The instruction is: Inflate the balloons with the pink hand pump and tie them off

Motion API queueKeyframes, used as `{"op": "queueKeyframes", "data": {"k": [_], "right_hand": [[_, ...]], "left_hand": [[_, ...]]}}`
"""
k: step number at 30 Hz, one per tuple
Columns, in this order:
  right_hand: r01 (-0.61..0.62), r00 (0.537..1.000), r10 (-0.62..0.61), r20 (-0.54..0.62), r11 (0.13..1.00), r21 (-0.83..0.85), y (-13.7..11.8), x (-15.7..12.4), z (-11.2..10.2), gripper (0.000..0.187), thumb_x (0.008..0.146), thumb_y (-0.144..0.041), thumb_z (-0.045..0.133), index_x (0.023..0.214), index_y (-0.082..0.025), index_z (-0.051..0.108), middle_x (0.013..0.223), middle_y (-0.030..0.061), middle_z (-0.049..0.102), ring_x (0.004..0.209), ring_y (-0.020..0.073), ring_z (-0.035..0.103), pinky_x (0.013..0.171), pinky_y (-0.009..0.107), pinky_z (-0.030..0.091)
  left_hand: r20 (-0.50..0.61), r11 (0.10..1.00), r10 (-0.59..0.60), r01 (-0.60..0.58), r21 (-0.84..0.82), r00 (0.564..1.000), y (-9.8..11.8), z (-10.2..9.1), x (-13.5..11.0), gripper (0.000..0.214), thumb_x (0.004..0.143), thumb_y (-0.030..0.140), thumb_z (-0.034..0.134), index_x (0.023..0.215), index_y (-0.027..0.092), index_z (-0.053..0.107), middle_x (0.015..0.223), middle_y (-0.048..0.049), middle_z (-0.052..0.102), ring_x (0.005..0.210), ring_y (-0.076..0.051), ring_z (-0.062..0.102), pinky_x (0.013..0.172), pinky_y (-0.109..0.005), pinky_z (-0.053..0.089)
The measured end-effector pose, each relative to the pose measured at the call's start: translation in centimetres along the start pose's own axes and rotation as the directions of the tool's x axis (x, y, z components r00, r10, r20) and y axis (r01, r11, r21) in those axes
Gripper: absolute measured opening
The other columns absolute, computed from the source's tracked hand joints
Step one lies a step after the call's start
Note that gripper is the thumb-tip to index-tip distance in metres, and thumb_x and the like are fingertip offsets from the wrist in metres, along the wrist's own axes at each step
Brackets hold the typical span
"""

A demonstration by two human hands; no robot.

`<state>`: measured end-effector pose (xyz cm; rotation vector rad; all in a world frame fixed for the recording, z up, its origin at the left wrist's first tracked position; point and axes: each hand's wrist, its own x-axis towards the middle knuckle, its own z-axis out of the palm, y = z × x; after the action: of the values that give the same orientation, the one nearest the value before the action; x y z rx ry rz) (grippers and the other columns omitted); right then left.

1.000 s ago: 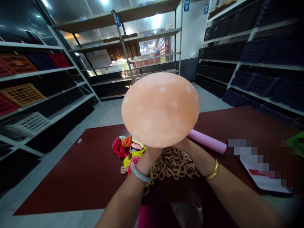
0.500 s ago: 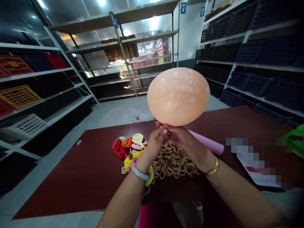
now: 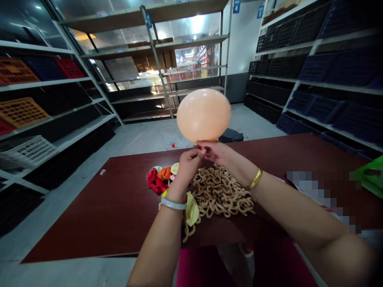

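Note:
A peach-coloured inflated balloon (image 3: 204,114) stands upright above the table, its neck pinched between both hands. My left hand (image 3: 191,161), with a pale bracelet at the wrist, is closed at the neck's lower end. Just beside it my right hand (image 3: 217,152), below a gold bangle, grips the neck close under the balloon's body. The fingers hide most of the neck. Below lies a heap of tan, curled rope-like pieces (image 3: 223,193). Left of the heap are limp balloons, among them a red one (image 3: 155,181), an orange one (image 3: 164,173) and a yellow one (image 3: 192,209).
The dark red-brown table (image 3: 98,215) spans the front. A green bag (image 3: 371,175) and a partly blurred flat item (image 3: 323,195) lie at its right. Shelves with crates (image 3: 24,111) line the left and right. Small coloured bits (image 3: 172,145) lie on the floor beyond.
The balloon looks smaller and its printed lettering no longer shows. It has shifted left with both hands, which still hold its neck. The purple cylinder at right is now mostly hidden by my right arm.

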<state>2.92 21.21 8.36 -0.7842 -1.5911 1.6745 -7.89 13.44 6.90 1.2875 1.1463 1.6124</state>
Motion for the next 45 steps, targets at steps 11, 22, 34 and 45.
{"op": "queueKeyframes", "data": {"k": [11,22,34,45], "right_hand": [[0.075,0.996,-0.008,0.087,0.585,-0.807,2.6,-1.4,-0.8,0.033,0.063,-0.053,0.068,0.061,-0.020,0.065,0.071,0.0044,0.065,0.080,0.0238,0.059,0.076,0.037,0.042],[0.144,0.989,-0.052,0.138,0.525,-0.838,2.6,-1.9,-0.8,0.032,0.084,-0.045,0.050,0.088,-0.020,0.070,0.086,0.0043,0.071,0.080,0.0173,0.064,0.073,0.029,0.047],[0.226,0.943,-0.332,-0.023,0.690,-0.688,0.1,-2.9,0.5,0.022,0.079,-0.037,0.058,0.078,-0.019,0.070,0.073,0.0037,0.069,0.064,0.0149,0.059,0.059,0.025,0.040],[0.259,0.946,-0.323,0.015,0.728,-0.635,1.5,-1.9,2.0,0.025,0.083,-0.034,0.053,0.082,-0.018,0.072,0.070,0.0040,0.071,0.060,0.0160,0.061,0.056,0.026,0.042]], "left_hand": [[-0.140,0.741,-0.225,0.076,-0.667,0.964,-0.4,-1.7,0.9,0.021,0.071,0.028,0.071,0.070,0.014,0.054,0.052,0.0073,0.036,0.042,-0.003,0.035,0.035,-0.015,0.020],[-0.141,0.740,-0.172,0.033,-0.672,0.975,-1.2,-2.4,0.9,0.021,0.073,0.029,0.071,0.075,0.014,0.058,0.056,0.0062,0.042,0.045,-0.003,0.040,0.038,-0.014,0.024],[-0.385,0.960,-0.021,-0.090,-0.266,0.923,-2.6,1.1,0.1,0.024,0.077,0.039,0.064,0.078,0.015,0.064,0.075,-0.0018,0.063,0.072,-0.014,0.058,0.073,-0.027,0.045],[-0.382,0.903,0.277,-0.103,0.417,0.882,-3.3,-0.2,-0.2,0.022,0.087,0.032,0.048,0.076,0.016,0.059,0.069,-0.0004,0.056,0.065,-0.013,0.048,0.060,-0.022,0.035]]}}
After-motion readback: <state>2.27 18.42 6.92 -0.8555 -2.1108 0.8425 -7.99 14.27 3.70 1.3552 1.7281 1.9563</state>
